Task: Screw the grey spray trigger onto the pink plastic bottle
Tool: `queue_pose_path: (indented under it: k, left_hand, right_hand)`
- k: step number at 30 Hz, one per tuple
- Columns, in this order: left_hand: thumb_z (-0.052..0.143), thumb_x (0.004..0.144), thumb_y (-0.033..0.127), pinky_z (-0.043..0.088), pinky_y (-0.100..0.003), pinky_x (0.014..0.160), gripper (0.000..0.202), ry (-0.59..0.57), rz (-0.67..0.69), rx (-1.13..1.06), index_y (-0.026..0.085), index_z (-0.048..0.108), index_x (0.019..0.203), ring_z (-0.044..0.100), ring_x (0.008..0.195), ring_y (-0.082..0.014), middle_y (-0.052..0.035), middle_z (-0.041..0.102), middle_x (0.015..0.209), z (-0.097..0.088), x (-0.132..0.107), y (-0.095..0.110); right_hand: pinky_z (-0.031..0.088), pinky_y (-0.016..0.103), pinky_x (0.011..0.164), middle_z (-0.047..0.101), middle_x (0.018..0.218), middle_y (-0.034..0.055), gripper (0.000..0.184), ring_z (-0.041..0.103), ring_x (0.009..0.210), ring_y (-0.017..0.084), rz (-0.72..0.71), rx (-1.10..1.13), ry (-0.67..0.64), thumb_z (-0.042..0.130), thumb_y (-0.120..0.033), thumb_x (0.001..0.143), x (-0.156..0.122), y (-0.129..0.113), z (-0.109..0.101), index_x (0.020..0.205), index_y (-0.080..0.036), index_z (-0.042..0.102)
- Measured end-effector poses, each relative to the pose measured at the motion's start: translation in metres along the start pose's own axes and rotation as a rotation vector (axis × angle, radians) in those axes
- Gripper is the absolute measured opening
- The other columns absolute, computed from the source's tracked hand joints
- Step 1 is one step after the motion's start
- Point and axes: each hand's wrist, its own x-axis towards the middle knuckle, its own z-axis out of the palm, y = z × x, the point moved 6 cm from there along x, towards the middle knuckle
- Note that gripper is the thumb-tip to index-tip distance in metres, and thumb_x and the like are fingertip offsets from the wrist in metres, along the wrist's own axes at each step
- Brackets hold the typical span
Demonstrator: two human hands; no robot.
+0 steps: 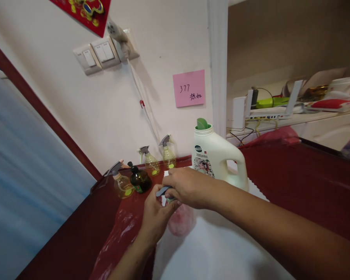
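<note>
A rounded bottle with a pink tint (181, 221) stands on the white sheet, partly hidden by my hands. My right hand (188, 186) is closed over its top, around a grey part (162, 190) that looks like a spray head. Below it, the fingers of my left hand (156, 216) are closed about the bottle's neck. Just behind my right forearm is a large pale detergent jug (221, 155), with green showing in its uncapped mouth.
Along the wall are spray bottles with grey heads (151, 163) (168, 155) (123, 184) and a dark pump bottle (140, 179). A white router (268, 116) sits on the right shelf. White paper (216, 249) covers part of the dark red table (294, 186). A blue curtain (32, 167) hangs left.
</note>
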Motion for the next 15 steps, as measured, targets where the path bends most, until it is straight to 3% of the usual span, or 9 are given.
queue_pose_path:
  k: [3,8,10,12,15]
  left_hand:
    - [0.085,0.072,0.034,0.044,-0.027,0.073,0.029,-0.026,0.043,-0.001,0.019,0.062,0.083,0.056,0.079,-0.0180,0.0007,0.064,0.082,-0.003,0.000,0.005]
    - [0.077,0.083,0.038,0.046,-0.034,0.089,0.023,-0.303,-0.016,-0.114,0.019,0.070,0.094,0.059,0.096,-0.0238,-0.0052,0.065,0.097,-0.007,0.003,-0.005]
    - [0.075,0.084,0.039,0.045,-0.037,0.094,0.025,-0.353,-0.062,-0.150,0.019,0.071,0.098,0.059,0.102,-0.0250,-0.0065,0.065,0.102,-0.006,0.003,-0.009]
    - [0.078,0.082,0.039,0.047,-0.036,0.092,0.029,-0.317,-0.086,-0.170,0.021,0.069,0.103,0.060,0.101,-0.0247,-0.0056,0.065,0.102,-0.005,0.002,-0.011]
    - [0.088,0.070,0.035,0.048,-0.031,0.081,0.042,-0.143,-0.049,-0.122,0.022,0.065,0.103,0.060,0.093,-0.0223,-0.0011,0.064,0.093,-0.003,0.001,-0.005]
  right_hand:
    - [0.031,0.027,0.060,0.069,0.097,0.0083,0.014,0.062,0.081,0.018,-0.005,0.001,0.010,0.059,-0.025,0.095,0.000,0.001,0.000,0.097,-0.017,0.071]
    - [0.032,0.027,0.061,0.070,0.100,0.0076,0.013,0.063,0.084,0.019,-0.015,-0.004,0.014,0.060,-0.025,0.094,-0.002,-0.001,0.001,0.097,-0.018,0.071]
    - [0.031,0.027,0.060,0.070,0.100,0.0078,0.013,0.064,0.084,0.019,-0.011,-0.011,0.017,0.060,-0.024,0.095,-0.002,-0.001,0.001,0.098,-0.018,0.071]
    - [0.030,0.027,0.059,0.070,0.099,0.0075,0.012,0.064,0.083,0.019,-0.009,-0.016,0.016,0.061,-0.024,0.094,-0.002,-0.001,0.001,0.099,-0.019,0.071]
    - [0.030,0.027,0.059,0.070,0.098,0.0073,0.013,0.064,0.082,0.018,-0.004,-0.024,0.009,0.061,-0.024,0.094,-0.002,-0.002,0.001,0.101,-0.019,0.071]
